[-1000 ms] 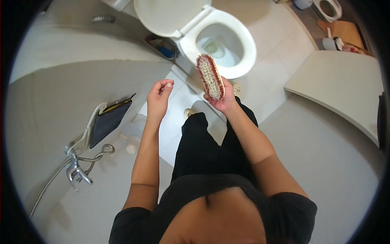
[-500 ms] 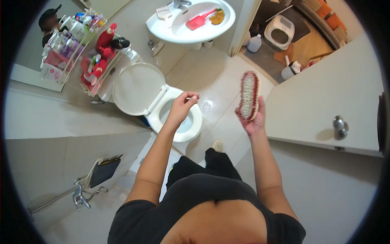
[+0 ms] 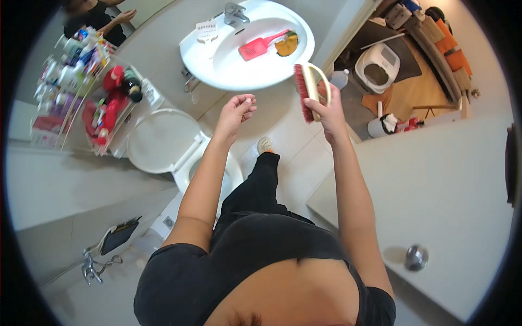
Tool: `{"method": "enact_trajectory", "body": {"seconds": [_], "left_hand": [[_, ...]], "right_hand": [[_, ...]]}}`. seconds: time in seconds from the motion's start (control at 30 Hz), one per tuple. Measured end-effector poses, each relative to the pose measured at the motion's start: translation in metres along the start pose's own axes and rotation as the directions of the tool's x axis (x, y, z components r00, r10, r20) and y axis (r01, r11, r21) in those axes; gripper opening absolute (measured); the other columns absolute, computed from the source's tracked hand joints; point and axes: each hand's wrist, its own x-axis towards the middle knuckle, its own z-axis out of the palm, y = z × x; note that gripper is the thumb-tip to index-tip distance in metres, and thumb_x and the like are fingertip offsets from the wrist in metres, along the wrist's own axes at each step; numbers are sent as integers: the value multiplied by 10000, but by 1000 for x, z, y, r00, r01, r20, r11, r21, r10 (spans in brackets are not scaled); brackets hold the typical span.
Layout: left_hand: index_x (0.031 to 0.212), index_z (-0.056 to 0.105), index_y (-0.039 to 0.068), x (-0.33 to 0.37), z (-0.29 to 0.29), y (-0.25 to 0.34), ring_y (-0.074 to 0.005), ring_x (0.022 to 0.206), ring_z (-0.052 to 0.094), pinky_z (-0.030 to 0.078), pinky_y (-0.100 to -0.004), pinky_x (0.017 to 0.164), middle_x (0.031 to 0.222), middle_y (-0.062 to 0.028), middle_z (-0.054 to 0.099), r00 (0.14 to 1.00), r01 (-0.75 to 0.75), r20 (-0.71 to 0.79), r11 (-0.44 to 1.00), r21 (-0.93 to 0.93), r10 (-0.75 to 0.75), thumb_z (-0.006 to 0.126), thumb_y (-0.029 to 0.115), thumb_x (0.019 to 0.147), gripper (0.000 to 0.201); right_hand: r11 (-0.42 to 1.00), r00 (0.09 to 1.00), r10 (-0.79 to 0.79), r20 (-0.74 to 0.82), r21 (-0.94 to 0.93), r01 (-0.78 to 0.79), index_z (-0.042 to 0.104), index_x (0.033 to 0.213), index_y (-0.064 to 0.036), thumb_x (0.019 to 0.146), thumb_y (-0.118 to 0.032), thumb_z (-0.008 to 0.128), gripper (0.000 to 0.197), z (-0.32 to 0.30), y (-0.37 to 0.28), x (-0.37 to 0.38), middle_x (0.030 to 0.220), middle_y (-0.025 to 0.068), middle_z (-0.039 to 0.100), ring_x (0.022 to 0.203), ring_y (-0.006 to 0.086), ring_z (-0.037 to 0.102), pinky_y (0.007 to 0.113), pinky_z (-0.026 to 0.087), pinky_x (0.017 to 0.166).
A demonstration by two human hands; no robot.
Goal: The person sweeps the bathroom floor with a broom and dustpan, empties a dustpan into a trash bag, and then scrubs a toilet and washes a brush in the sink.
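Note:
My right hand (image 3: 330, 111) is closed round the cream handle of a scrub brush (image 3: 310, 89), raised near the front rim of the washbasin. The brush stands on edge, its red bristles facing left; their pale middle is turned out of sight. My left hand (image 3: 237, 115) hovers above the floor between toilet and basin, fingers loosely curled and slightly apart, with nothing visible in it. In the white washbasin (image 3: 190, 62) lie a pink slotted scoop (image 3: 254, 49) and a yellow-and-green sponge-like thing (image 3: 286, 44). A white slotted scoop (image 3: 207, 32) rests on its left rim.
Left of me is the toilet (image 3: 163, 138), lid raised. A rack (image 3: 81, 117) of bottles stands behind it. The door (image 3: 429, 190) stands open at right. Past the doorway are a litter box (image 3: 376, 68), a jug (image 3: 339, 79) and a white bin (image 3: 380, 127).
I have stepped closer to the basin. My right hand has turned the brush from bristles facing me to edge-on. The left hand's fingers have loosened, and it has moved off the toilet.

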Motion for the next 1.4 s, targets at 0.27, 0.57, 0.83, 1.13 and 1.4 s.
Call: {"method": "enact_trajectory", "body": {"seconds": [0.27, 0.57, 0.83, 1.13, 1.4], "left_hand": [[1060, 545, 75, 185, 20, 42, -107, 904, 548, 406, -259, 790, 1025, -17, 591, 978, -11, -208, 1000, 14, 14, 517, 270, 908, 249], [963, 568, 95, 276, 15, 51, -98, 852, 535, 386, -244, 760, 927, 4, 591, 963, 187, -193, 982, -12, -186, 566, 283, 851, 219], [999, 575, 107, 333, 49, 26, -101, 872, 542, 413, -277, 763, 962, 16, 581, 867, 278, -349, 926, -254, -356, 520, 303, 903, 225], [988, 538, 121, 477, 121, -37, -127, 936, 519, 418, -332, 773, 928, 6, 543, 677, 169, -337, 584, -794, -654, 577, 411, 845, 326], [954, 479, 123, 515, 118, -42, -172, 852, 547, 420, -388, 808, 905, -19, 537, 721, -421, -531, 328, -846, -445, 534, 214, 890, 124]], "right_hand": [[491, 839, -74, 539, -713, 501, 469, 1215, -47, 653, -183, 712, 628, 48, 68, 257, 1117, 190, 509, 1051, 341, 510, 392, 417, 905], [-287, 668, -101, 737, -665, 690, 629, 908, -111, 810, -150, 525, 148, 5, 121, 434, 967, 44, 589, 899, 199, 580, 335, 424, 773], [43, 749, 188, 636, -767, 640, 617, 949, -107, 779, -181, 592, 186, 19, 24, 500, 952, 80, 564, 848, 255, 597, 373, 482, 700], [428, 381, -236, 894, -256, 867, 571, 1172, -155, 725, -234, 721, 479, 110, -1, 569, 1219, 93, 493, 1108, 292, 473, 399, 421, 890], [93, -352, -302, 886, 395, 914, 564, 1125, -193, 745, -158, 684, 400, 196, 59, 565, 1244, 66, 475, 1172, 293, 451, 375, 398, 953]]}}
